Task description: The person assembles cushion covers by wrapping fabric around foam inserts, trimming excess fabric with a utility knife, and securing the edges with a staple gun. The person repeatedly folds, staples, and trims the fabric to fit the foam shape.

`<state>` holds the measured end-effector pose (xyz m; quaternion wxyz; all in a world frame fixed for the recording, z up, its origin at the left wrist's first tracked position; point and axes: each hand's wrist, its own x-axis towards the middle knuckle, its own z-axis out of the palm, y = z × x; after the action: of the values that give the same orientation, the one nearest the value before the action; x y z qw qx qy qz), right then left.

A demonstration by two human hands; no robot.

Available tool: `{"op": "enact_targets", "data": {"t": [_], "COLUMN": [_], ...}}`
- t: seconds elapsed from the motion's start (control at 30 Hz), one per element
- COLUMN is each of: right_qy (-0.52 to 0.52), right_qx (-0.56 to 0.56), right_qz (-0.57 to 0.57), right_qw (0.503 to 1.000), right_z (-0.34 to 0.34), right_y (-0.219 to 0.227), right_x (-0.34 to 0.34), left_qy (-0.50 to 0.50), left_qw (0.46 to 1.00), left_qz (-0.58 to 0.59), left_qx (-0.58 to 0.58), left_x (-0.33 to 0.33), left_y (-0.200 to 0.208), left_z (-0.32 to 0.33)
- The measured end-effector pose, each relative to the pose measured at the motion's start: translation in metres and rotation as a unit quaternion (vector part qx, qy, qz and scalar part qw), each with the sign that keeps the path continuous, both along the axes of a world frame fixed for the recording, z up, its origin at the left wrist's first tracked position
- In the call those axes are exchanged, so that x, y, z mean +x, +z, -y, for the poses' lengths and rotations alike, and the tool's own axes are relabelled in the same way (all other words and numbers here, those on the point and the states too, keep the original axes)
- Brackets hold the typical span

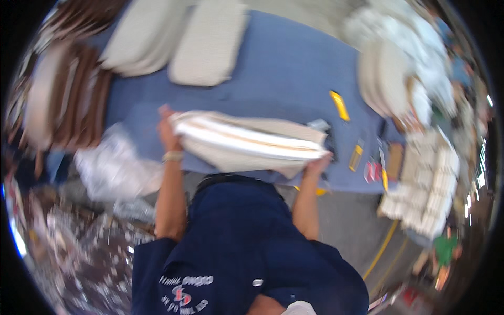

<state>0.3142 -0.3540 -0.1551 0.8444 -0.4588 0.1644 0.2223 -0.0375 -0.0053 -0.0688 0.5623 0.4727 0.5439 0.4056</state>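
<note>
Fingers of left hand [170,135] and right hand [317,165] are curled round opposite ends of a beige cushion [247,139], its long axis left-to-right between them, along the blue table's [294,68] near edge.

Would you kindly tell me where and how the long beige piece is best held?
Probably by its two narrow ends, the left hand from the left and the right hand from the right: the beige piece is long and stretches crosswise, with its white strip running nearly end to end.
</note>
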Motion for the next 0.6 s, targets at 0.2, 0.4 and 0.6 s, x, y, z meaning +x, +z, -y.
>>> {"op": "enact_targets", "data": {"t": [0.2, 0.4, 0.6], "right_qy": [0.182, 0.120, 0.440], "right_qx": [0.130, 0.006, -0.176], "right_qz": [-0.049, -0.111, 0.154], "right_qw": [0.973, 0.987, 0.867], "right_z": [0.025, 0.015, -0.015], "right_y": [-0.028, -0.020, 0.144], "right_x": [0.066, 0.059, 0.055], "left_qy": [0.081, 0.011, -0.076], "left_qw": [0.991, 0.987, 0.965], "left_qz": [0.106, 0.150, 0.213], "left_qx": [-0.008, 0.058, 0.136], "left_x": [0.024, 0.027, 0.029], "left_y": [0.040, 0.067, 0.096], "left_z": [0.000, 0.017, 0.036]}}
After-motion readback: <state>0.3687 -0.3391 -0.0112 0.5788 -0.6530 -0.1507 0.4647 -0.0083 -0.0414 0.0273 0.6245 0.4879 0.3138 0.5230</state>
